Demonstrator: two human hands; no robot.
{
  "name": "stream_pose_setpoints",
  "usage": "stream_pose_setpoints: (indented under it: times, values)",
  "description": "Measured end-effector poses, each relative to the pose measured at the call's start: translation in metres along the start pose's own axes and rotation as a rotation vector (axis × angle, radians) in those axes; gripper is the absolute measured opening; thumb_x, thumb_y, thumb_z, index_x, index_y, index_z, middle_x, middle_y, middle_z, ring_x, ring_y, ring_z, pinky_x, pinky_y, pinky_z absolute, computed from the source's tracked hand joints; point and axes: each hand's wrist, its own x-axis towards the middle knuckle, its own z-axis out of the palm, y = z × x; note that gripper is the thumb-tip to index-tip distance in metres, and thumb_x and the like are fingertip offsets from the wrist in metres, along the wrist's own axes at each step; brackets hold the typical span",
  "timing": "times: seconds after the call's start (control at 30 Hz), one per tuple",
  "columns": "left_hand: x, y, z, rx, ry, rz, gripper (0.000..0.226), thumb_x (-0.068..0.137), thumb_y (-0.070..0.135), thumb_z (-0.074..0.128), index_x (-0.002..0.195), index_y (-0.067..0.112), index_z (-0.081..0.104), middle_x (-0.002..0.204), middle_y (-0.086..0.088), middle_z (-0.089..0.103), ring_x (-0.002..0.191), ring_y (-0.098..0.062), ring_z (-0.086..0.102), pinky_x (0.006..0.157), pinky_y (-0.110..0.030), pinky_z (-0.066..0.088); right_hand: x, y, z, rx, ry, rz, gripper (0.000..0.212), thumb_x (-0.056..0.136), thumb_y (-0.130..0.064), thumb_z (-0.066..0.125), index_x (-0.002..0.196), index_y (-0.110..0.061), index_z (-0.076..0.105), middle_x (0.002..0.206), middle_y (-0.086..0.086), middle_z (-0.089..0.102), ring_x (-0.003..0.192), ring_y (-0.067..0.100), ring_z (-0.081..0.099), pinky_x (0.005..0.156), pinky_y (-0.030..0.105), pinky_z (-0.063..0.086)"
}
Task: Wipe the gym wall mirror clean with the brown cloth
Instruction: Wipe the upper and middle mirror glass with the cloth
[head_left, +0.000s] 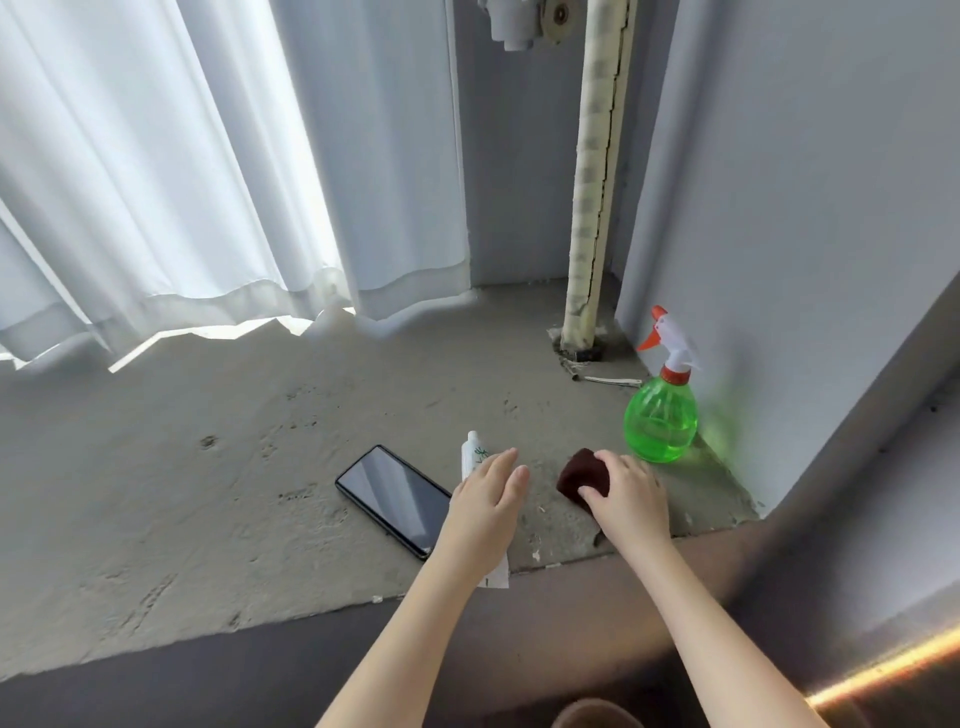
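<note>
Brown cloth sits lower centre, already under the right hand, whose fingers curl over it; left hand hovers just left, fingers straight, empty.

Rough concrete ledge with phone, white tube, brown cloth, green spray bottle.

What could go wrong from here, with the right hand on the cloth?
1. The brown cloth lies on a rough, gritty concrete ledge; grit it picks up might scratch what it wipes.
2. The spray bottle stands close beside the right hand gripping the cloth; a quick lift could tip it.
3. The left hand hovers over the white tube, whose end reaches the ledge's edge; a nudge may drop it.
</note>
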Motion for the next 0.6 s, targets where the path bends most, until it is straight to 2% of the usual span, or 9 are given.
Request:
stream_pose_setpoints:
  times: [0.1,0.17,0.23,0.47,0.6]
  values:
    - [-0.001,0.001,0.002,-0.023,-0.009,0.023,0.050,0.109,0.041,0.028,0.155,0.021,0.034,0.160,0.009,0.031,0.148,-0.008,0.023,0.119,-0.028,0.017,-0.005,-0.004,-0.003,0.073,0.026,0.006,0.039,0.089,-0.021,0.069,0.126,-0.013,0.060,0.120,0.009,0.063,0.114,0.031,0.054,0.091,0.037,0.041]
    - [-0.003,0.001,0.004,-0.058,-0.008,0.045,0.050,0.108,0.040,0.029,0.154,0.021,0.036,0.158,0.009,0.034,0.146,-0.006,0.025,0.110,-0.018,0.018,-0.015,-0.003,-0.010,0.174,0.083,0.024,0.035,0.087,-0.015,0.070,0.120,-0.010,0.062,0.115,0.011,0.065,0.108,0.032,0.057,0.085,0.037,0.043]
    - [-0.005,0.002,0.005,-0.088,-0.012,0.067,0.049,0.108,0.039,0.031,0.153,0.020,0.037,0.157,0.009,0.036,0.144,-0.005,0.027,0.104,-0.014,0.018,-0.035,0.002,-0.018,0.274,0.178,0.063,0.035,0.085,-0.013,0.073,0.118,-0.009,0.064,0.112,0.011,0.067,0.104,0.033,0.060,0.084,0.037,0.044]
    - [-0.025,0.015,0.033,-0.135,-0.082,0.162,0.045,0.107,0.036,0.036,0.148,0.019,0.045,0.150,0.008,0.043,0.134,-0.001,0.036,0.104,-0.012,0.020,-0.119,0.034,-0.047,0.454,0.472,0.184,0.035,0.079,-0.006,0.078,0.112,-0.008,0.068,0.107,0.005,0.069,0.101,0.024,0.062,0.090,0.031,0.046]
    - [-0.040,0.032,0.059,-0.098,-0.180,0.273,0.042,0.108,0.031,0.038,0.145,0.017,0.049,0.148,0.005,0.047,0.137,-0.008,0.039,0.102,-0.014,0.024,-0.161,0.051,-0.068,0.432,0.582,0.231,0.033,0.082,-0.006,0.076,0.114,-0.008,0.068,0.109,0.003,0.068,0.100,0.020,0.060,0.092,0.028,0.044]
